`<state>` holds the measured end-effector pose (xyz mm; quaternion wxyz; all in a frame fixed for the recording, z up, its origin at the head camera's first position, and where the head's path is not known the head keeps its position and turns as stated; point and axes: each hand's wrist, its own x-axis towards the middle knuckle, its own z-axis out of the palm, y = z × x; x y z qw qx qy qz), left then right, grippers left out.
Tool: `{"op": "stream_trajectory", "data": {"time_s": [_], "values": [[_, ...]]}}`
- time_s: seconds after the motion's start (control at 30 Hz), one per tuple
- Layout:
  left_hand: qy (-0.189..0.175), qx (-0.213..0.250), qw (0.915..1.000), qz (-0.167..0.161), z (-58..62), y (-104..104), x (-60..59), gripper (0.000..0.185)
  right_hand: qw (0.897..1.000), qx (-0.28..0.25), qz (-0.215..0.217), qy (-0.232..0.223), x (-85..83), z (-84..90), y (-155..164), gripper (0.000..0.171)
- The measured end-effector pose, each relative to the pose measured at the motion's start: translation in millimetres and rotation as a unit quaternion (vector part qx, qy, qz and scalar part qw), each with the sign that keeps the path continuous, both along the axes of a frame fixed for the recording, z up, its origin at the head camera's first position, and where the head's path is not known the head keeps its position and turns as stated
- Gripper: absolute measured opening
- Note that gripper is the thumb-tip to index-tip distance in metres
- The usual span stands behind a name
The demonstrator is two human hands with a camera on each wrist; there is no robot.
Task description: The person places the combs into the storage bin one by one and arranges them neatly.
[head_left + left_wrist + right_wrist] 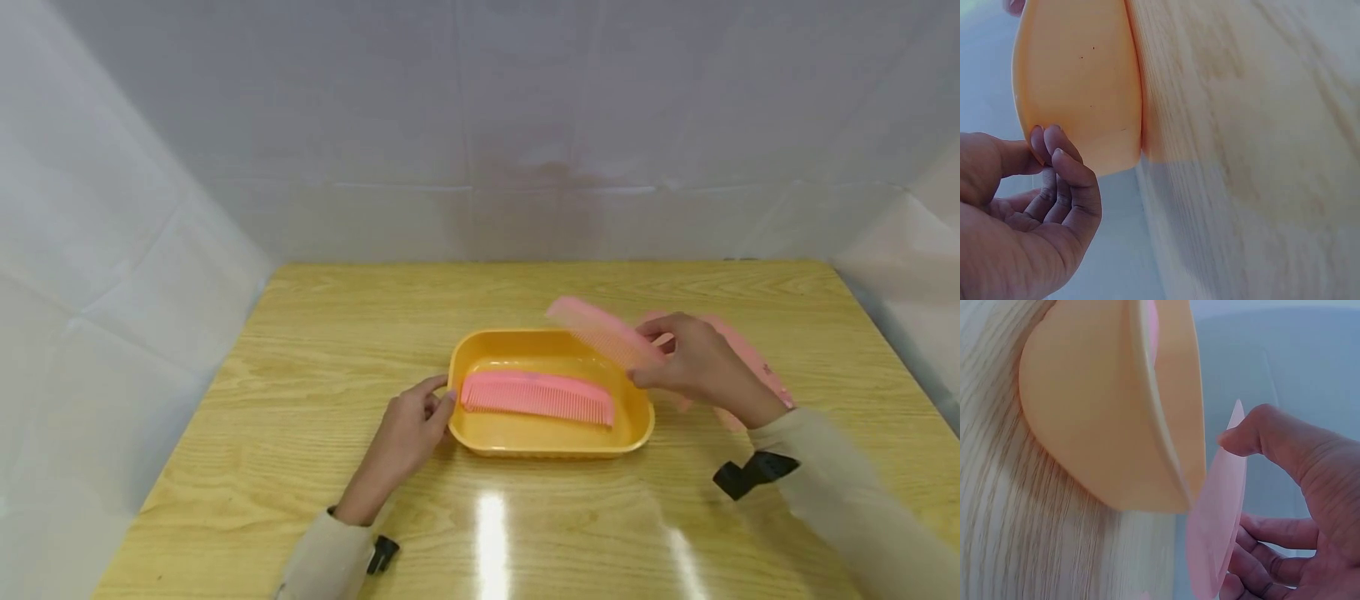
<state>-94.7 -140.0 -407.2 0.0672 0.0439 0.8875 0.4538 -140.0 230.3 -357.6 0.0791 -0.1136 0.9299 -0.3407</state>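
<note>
Hovering comb (603,332): pinched by the right hand (693,358), slanted over the yellow basin (517,435); could be snagged on the rim if lowered askew.
Lying comb (536,396): contained inside, short of the tabletop's (300,358) far edge; might be knocked by careless release.
Left hand (408,425): clamped on the left rim.
Right sleeve (832,475): angled in from the tabletop's right edge.

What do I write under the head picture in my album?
One pink comb lies in the yellow tray; the right grip holds a second comb.
</note>
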Motion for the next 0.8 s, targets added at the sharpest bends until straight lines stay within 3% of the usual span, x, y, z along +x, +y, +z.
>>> {"op": "stream_trajectory", "data": {"time_s": [0.8], "values": [[0.007,-0.007,0.9999,-0.002,0.9,-0.4,0.0,0.042,0.992,0.044,0.113,0.043,-9.1,-11.0,-63.4,0.061]]}}
